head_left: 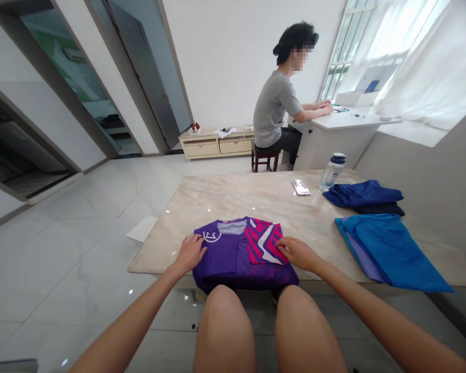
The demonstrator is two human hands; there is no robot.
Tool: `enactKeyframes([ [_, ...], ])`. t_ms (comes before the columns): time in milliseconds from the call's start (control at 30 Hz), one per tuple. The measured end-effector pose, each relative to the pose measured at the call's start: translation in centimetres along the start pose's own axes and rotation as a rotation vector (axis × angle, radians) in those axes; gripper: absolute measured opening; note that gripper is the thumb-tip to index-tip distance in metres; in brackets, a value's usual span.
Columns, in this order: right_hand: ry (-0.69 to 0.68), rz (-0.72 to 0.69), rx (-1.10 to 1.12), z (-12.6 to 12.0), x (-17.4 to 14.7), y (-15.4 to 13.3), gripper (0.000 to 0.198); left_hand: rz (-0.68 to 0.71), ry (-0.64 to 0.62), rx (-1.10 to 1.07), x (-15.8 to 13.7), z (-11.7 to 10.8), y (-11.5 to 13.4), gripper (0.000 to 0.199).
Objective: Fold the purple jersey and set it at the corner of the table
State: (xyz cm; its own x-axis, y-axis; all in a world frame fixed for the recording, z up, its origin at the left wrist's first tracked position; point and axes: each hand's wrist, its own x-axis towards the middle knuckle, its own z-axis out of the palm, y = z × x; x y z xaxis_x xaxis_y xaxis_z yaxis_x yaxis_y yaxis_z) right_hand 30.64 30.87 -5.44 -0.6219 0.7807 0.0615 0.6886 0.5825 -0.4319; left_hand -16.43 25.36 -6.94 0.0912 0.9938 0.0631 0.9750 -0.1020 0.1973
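Purple sports shirt (217, 256) lies in front of the sitting person, at the near edge of the table (202, 194), about midway along it. Its bottom part droops over that edge, just above the person's knees. The neck points to the far edge, and one pink, purple and white sleeve (267, 243) is laid across the right part of the front.

From where I stand, the left hand (190, 253) rests on the shirt's left side, beside a white round mark. Its fingers are a bit apart and lie loosely on the cloth. The right hand (295, 252) touches the outer edge of the sleeve with bent fingers; I can't tell if they are pinching it.

Over by the right edge of the table sits a dark blue pile of clothes (365, 194). Nearer, a bright blue piece of clothing (396, 251) pokes one corner over the near edge. A clear water bottle (330, 173) stands near the far right corner, and a phone (300, 187) lies flat to its left, near the far edge.

Past the table, another person (274, 109) in a grey shirt sits on a dark stool (264, 156) at a white desk (344, 120) by the window.
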Motion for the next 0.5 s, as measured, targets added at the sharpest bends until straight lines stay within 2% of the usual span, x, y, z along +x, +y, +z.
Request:
enactKeyframes([
  [67,0.012,0.041,-0.02,-1.4,3.0,0.9,0.027,0.01,0.048,-0.055,2.5,-1.0,-1.1,0.036],
  [133,0.014,0.083,-0.043,-2.1,6.3,2.1,0.021,-0.042,0.099,-0.108,5.1,-1.5,-1.9,0.039],
  [200,-0.033,0.126,-0.049,-2.4,9.2,3.2,0.03,-0.134,0.097,-0.166,7.5,-1.6,-2.6,0.048],
  [267,-0.12,0.169,-0.041,-2.4,11.5,4.0,0.046,-0.193,0.002,-0.242,9.3,-1.6,-3.1,0.057],
  [333,-0.235,0.203,-0.017,-2.4,13.2,4.5,0.049,-0.185,-0.144,-0.306,10.4,-1.7,-3.5,0.06],
  [433,-0.445,0.187,0.009,-2.8,14.5,4.6,0.022,-0.087,-0.376,-0.344,11.5,-1.9,-3.6,0.044],
  [500,-0.525,0.15,-0.026,-3.4,15.1,4.7,0.014,-0.014,-0.468,-0.34,12.4,-2.2,-3.3,0.031],
])
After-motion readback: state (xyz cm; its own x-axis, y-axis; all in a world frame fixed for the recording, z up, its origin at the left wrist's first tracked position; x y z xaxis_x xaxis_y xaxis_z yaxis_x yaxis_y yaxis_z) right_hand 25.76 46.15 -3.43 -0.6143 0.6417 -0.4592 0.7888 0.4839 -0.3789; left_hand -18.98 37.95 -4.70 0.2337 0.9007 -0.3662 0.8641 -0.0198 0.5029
